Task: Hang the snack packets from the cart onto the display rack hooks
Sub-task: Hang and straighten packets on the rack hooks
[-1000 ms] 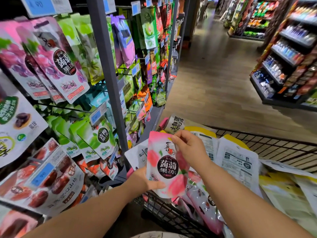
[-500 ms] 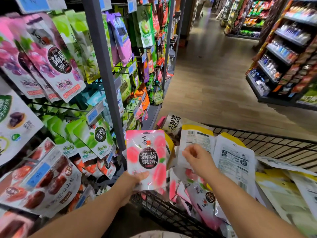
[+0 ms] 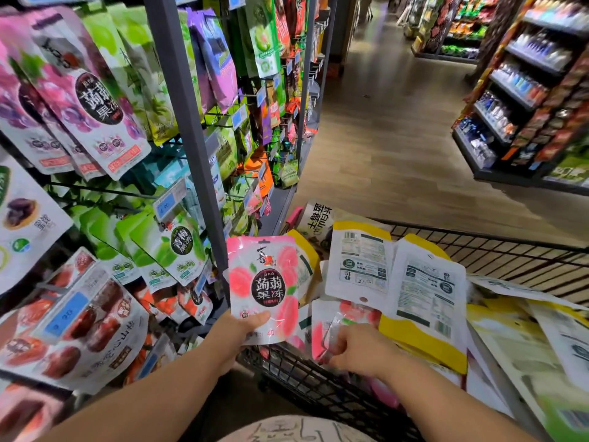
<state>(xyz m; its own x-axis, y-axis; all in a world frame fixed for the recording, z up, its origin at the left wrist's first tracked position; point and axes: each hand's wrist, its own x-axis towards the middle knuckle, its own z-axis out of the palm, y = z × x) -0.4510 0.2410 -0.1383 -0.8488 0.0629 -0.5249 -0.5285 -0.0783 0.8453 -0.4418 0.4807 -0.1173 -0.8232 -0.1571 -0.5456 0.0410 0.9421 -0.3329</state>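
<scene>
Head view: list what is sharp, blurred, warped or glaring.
Head view: the pink packet in the left hand is sharp; the cart's right-edge packets smear; the rack upright leans from wide-angle distortion; glare whitens the far floor and the glossy packet the right hand grips.

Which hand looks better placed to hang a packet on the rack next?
Left. The left hand holds the peach packet upright, hang hole on top, on the rack side. The right hand is down in the cart, fingers curled on a second packet.
</scene>
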